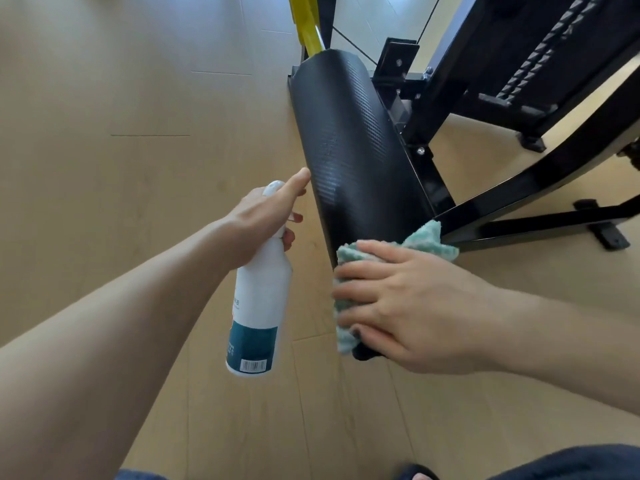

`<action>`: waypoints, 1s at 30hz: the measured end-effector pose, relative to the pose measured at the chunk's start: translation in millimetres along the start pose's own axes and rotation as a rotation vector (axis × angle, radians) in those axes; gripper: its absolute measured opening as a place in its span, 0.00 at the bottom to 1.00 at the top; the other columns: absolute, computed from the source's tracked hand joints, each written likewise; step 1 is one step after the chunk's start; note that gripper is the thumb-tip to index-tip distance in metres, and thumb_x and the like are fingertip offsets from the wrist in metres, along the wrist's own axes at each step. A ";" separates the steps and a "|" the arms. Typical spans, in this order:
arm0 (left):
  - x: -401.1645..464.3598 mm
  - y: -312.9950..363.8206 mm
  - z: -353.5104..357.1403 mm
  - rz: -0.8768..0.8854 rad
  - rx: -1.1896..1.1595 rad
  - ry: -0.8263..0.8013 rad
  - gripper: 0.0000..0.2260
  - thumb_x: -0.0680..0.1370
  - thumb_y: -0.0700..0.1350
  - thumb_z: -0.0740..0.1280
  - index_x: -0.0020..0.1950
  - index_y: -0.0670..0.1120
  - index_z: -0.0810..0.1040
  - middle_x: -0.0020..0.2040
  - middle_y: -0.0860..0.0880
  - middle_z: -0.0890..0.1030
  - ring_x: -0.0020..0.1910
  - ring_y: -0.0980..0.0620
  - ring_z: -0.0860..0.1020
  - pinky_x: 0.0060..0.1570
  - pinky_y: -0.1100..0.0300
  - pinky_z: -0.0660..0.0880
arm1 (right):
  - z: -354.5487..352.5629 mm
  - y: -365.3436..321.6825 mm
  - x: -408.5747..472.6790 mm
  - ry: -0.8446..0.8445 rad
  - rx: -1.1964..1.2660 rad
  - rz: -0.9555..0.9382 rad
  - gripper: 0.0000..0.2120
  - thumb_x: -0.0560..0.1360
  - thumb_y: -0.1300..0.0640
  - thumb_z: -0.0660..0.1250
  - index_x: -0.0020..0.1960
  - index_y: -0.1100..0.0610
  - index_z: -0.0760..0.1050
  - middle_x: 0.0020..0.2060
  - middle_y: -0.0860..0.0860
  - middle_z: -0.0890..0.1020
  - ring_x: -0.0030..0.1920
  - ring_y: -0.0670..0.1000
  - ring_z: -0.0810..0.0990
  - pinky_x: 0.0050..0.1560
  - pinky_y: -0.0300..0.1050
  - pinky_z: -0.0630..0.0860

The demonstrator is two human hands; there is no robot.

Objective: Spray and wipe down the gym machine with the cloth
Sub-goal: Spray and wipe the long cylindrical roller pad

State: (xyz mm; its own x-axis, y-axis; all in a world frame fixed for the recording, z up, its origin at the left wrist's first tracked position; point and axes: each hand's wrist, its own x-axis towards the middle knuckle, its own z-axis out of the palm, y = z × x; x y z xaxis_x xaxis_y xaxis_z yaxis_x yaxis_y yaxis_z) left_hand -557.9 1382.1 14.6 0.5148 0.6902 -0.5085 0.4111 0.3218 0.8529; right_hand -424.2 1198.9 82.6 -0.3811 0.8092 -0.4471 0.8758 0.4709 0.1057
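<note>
While right hand (408, 303) presses teal cloth (429, 242) flat, fingers spread, on near end of black pad (346, 140), lower centre of frame, wiping looks only begun. Left hand (263, 216) grips white spray bottle (258, 306) by neck, forefinger stretched out toward pad. Faint wet specks mid-pad suggest spraying done there. Remaining, by judgement: upper pad, black frame (512, 188) at right.

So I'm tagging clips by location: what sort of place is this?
Probably a gym, perhaps a home one. A long black pad sits on a black steel frame, with what looks like a weight stack behind, all on pale wood-look flooring.
</note>
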 end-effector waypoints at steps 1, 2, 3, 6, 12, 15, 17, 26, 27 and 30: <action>1.4 0.1 2.5 -0.005 -0.059 -0.022 0.25 0.79 0.71 0.61 0.55 0.51 0.81 0.60 0.44 0.84 0.27 0.51 0.73 0.38 0.55 0.75 | -2.9 14.7 11.6 0.022 -0.012 0.028 0.24 0.84 0.42 0.45 0.68 0.40 0.76 0.72 0.42 0.73 0.78 0.47 0.61 0.80 0.53 0.42; 2.6 0.4 4.4 -0.013 -0.114 -0.037 0.24 0.80 0.70 0.62 0.55 0.51 0.81 0.61 0.42 0.84 0.25 0.51 0.72 0.38 0.55 0.74 | -6.0 33.2 24.8 0.036 -0.024 0.065 0.24 0.83 0.42 0.44 0.70 0.40 0.74 0.74 0.43 0.71 0.79 0.48 0.58 0.80 0.53 0.42; 3.5 1.4 5.8 -0.028 -0.161 -0.049 0.24 0.80 0.70 0.62 0.56 0.51 0.82 0.62 0.41 0.83 0.25 0.51 0.71 0.37 0.56 0.73 | -9.5 53.9 39.1 0.052 -0.029 0.109 0.26 0.82 0.42 0.42 0.72 0.39 0.71 0.77 0.43 0.67 0.80 0.48 0.54 0.80 0.54 0.42; 3.8 5.8 6.0 -0.060 -0.250 -0.060 0.25 0.81 0.69 0.61 0.59 0.50 0.81 0.61 0.37 0.83 0.25 0.52 0.71 0.35 0.58 0.73 | -22.1 108.9 83.1 0.099 0.031 0.239 0.25 0.83 0.42 0.42 0.76 0.38 0.65 0.80 0.43 0.59 0.81 0.47 0.47 0.80 0.54 0.41; -0.4 12.2 2.0 -0.028 -0.226 -0.042 0.25 0.81 0.69 0.60 0.56 0.49 0.82 0.56 0.39 0.86 0.25 0.52 0.71 0.33 0.57 0.73 | -18.8 96.8 87.9 0.177 0.095 0.360 0.25 0.83 0.44 0.45 0.77 0.40 0.65 0.82 0.46 0.54 0.81 0.50 0.43 0.80 0.55 0.39; 0.4 14.3 1.6 -0.025 -0.198 -0.035 0.24 0.81 0.69 0.61 0.57 0.49 0.81 0.56 0.41 0.86 0.24 0.50 0.70 0.33 0.58 0.72 | 1.0 37.4 27.9 0.172 0.111 0.260 0.26 0.81 0.42 0.44 0.76 0.40 0.66 0.80 0.46 0.58 0.82 0.50 0.45 0.80 0.55 0.40; 2.5 15.7 -0.1 -0.026 -0.166 -0.043 0.25 0.81 0.69 0.60 0.57 0.50 0.80 0.55 0.42 0.87 0.25 0.49 0.71 0.35 0.57 0.73 | 13.5 -3.0 -15.9 0.168 0.153 0.184 0.22 0.83 0.42 0.48 0.73 0.39 0.69 0.79 0.44 0.62 0.81 0.49 0.48 0.80 0.54 0.41; 10.7 15.0 -0.5 -0.019 -0.218 -0.066 0.29 0.82 0.68 0.61 0.64 0.43 0.76 0.57 0.45 0.86 0.24 0.50 0.68 0.35 0.56 0.72 | -7.6 98.3 58.1 0.174 0.040 0.187 0.25 0.83 0.43 0.41 0.75 0.38 0.66 0.80 0.43 0.60 0.81 0.48 0.48 0.81 0.55 0.43; 10.4 14.9 -0.8 -0.025 -0.228 -0.070 0.28 0.82 0.68 0.61 0.64 0.44 0.76 0.57 0.45 0.86 0.24 0.50 0.69 0.35 0.56 0.72 | -16.9 120.8 81.9 0.177 0.047 0.232 0.25 0.83 0.43 0.42 0.76 0.38 0.66 0.80 0.43 0.59 0.81 0.48 0.48 0.81 0.55 0.42; 8.6 15.6 0.0 -0.029 -0.245 -0.065 0.26 0.82 0.69 0.60 0.65 0.49 0.76 0.58 0.45 0.86 0.25 0.52 0.73 0.33 0.56 0.73 | -38.4 158.6 138.4 0.153 0.071 0.319 0.23 0.85 0.46 0.46 0.75 0.39 0.68 0.79 0.43 0.61 0.81 0.48 0.48 0.80 0.55 0.41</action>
State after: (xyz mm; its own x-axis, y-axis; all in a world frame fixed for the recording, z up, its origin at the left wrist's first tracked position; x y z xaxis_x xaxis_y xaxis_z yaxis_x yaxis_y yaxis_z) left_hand -547.1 1393.0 23.5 0.5563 0.6377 -0.5328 0.2355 0.4939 0.8370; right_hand -349.5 1399.1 71.5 -0.1206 0.9574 -0.2625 0.9741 0.1651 0.1544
